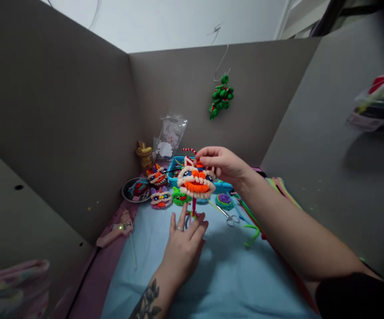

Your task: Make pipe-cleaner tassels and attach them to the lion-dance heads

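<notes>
A pipe-cleaner lion head (196, 188) in cream and orange, with blue eyes and an orange mouth, stands upright on a red stem in front of me. My left hand (185, 241), with a ring on one finger, is around the lower end of that stem; the grip itself is partly hidden. At the top of the head, the thumb and fingers of my right hand (223, 163) pinch its upper right part near the ear. Behind it sits a blue basket (172, 175) of small coloured pieces.
Finished heads in purple (161, 199), green (180, 197) and orange (157, 175) lie left of centre by a metal bowl (125, 191). A pink glue gun (115, 234) rests at left. Scissors (226, 215) and a coiled disc (225, 200) lie right. Grey partitions (195, 97) enclose the desk.
</notes>
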`<control>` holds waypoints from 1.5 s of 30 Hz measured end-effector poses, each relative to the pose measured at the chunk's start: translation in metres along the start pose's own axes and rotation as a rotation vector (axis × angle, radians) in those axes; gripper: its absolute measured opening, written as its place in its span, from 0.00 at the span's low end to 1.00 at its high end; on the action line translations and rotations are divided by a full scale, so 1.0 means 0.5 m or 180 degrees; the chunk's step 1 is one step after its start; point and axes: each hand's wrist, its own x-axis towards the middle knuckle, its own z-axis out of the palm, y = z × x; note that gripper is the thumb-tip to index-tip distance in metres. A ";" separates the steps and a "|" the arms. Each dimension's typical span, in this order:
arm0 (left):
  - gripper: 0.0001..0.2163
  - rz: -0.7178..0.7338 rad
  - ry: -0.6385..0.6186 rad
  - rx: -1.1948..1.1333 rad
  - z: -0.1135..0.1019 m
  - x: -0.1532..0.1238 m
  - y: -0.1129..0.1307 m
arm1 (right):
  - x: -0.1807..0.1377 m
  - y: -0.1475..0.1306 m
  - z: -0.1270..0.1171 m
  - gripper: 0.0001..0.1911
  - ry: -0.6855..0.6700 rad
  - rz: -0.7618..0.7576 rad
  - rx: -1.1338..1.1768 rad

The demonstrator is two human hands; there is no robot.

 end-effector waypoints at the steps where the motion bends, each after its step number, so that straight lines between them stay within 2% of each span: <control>1: 0.17 -0.0046 0.0037 -0.0035 -0.002 -0.001 0.000 | 0.002 -0.004 -0.005 0.11 0.0013 -0.0098 -0.0033; 4: 0.12 -0.0317 0.0589 -0.0408 -0.005 -0.005 -0.007 | 0.014 -0.022 -0.025 0.10 0.0055 -0.0421 -0.0264; 7: 0.05 -0.0932 0.1266 -0.1099 -0.011 0.008 -0.021 | 0.029 -0.043 -0.046 0.09 0.0006 -0.0658 -0.0469; 10: 0.06 -0.1598 0.1426 -0.1643 -0.023 0.053 -0.040 | 0.042 -0.066 -0.062 0.08 -0.0227 -0.0783 -0.0532; 13: 0.09 -0.1930 0.1257 -0.2149 -0.031 0.116 -0.060 | 0.050 -0.086 -0.072 0.07 -0.0435 -0.0910 -0.0565; 16: 0.14 -0.2009 0.0981 -0.2624 -0.028 0.179 -0.078 | 0.055 -0.100 -0.074 0.06 -0.0568 -0.0980 -0.0594; 20: 0.19 -0.1620 0.0546 -0.3513 -0.022 0.241 -0.090 | 0.057 -0.102 -0.072 0.05 -0.0745 -0.1031 -0.0575; 23: 0.20 -0.1358 0.0292 -0.3985 -0.020 0.264 -0.087 | 0.055 -0.094 -0.071 0.05 -0.0799 -0.1021 -0.0555; 28: 0.17 -0.1548 0.0152 -0.4049 -0.021 0.265 -0.086 | 0.049 -0.078 -0.080 0.07 -0.0718 -0.0969 -0.0457; 33: 0.13 -0.1846 0.0020 -0.3942 -0.044 0.252 -0.089 | 0.040 -0.067 -0.094 0.07 -0.0586 -0.0943 -0.0584; 40: 0.13 -0.2034 -0.0862 -0.4166 -0.079 0.237 -0.098 | 0.029 -0.052 -0.090 0.06 -0.0802 -0.0861 -0.0901; 45: 0.14 -0.2103 -0.0972 -0.4859 -0.072 0.219 -0.099 | 0.036 -0.029 -0.071 0.07 -0.0140 -0.0593 -0.0209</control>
